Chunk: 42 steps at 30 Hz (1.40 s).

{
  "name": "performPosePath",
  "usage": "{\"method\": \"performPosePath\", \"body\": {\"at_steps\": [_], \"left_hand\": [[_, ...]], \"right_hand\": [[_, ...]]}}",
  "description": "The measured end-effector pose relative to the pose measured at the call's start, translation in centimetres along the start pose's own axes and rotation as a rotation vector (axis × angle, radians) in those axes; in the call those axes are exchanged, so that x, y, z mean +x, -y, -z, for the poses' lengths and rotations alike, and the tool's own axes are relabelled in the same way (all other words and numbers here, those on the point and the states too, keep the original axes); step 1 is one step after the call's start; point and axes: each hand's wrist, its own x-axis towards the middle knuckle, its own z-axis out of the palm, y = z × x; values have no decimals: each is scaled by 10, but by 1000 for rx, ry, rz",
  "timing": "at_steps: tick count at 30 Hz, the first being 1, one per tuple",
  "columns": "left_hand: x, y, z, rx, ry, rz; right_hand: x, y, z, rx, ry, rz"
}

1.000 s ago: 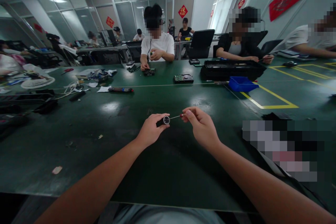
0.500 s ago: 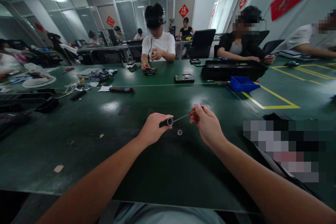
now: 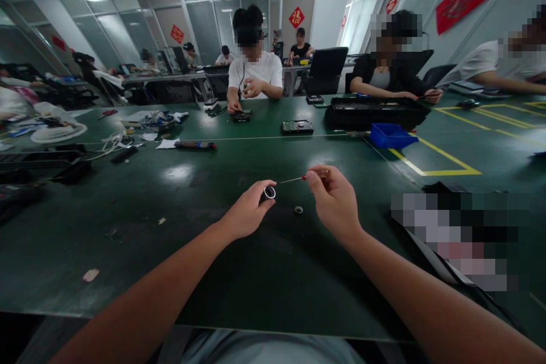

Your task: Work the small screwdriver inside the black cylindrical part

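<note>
Between the thumb and fingers of my left hand (image 3: 247,209) is a small dark cylinder (image 3: 269,193), its round, light-rimmed open end facing me. My right hand (image 3: 335,196) grips a thin screwdriver (image 3: 304,177) with a reddish handle. The screwdriver's tip points left, a little above and to the right of the cylinder, apart from it. A small round metallic part (image 3: 299,210) lies on the green table (image 3: 256,273) between and just below my hands.
Across the table, a person in a white shirt (image 3: 256,71) handles a dark device (image 3: 242,116). A circuit-board device (image 3: 297,127), black tray (image 3: 375,114), blue bin (image 3: 392,135) and dark pen-like tool (image 3: 195,145) lie beyond my hands. Clutter lines the left.
The screwdriver tip has come away from the cylinder's open end. My right hand has turned, bringing the tool nearer level, and the cylinder's opening has tilted slightly.
</note>
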Motion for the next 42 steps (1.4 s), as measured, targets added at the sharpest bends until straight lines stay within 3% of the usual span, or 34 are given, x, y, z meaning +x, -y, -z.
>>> {"method": "performPosePath", "body": {"at_steps": [4, 12, 19, 26, 30, 34, 36, 39, 42], "left_hand": [[-1, -18, 0, 29, 92, 61], [13, -31, -25, 369, 306, -148], [31, -29, -49, 697, 295, -208], [31, -24, -45, 642, 294, -211], [27, -21, -28, 552, 306, -144], [24, -14, -2, 384, 312, -26], [21, -9, 11, 166, 313, 28], [16, -1, 27, -330, 303, 132], [12, 8, 45, -797, 188, 216]], "right_hand": [[1, 4, 3, -157, -53, 191], [4, 2, 4, -324, -89, 329], [3, 2, 5, -342, -103, 368], [1, 7, 5, -316, -95, 316], [3, 6, 6, -294, -118, 310], [5, 3, 5, -313, -48, 267], [5, 2, 4, -318, 13, 219], [4, 0, 1, -309, 73, 177], [4, -1, 0, -304, 95, 169]]}}
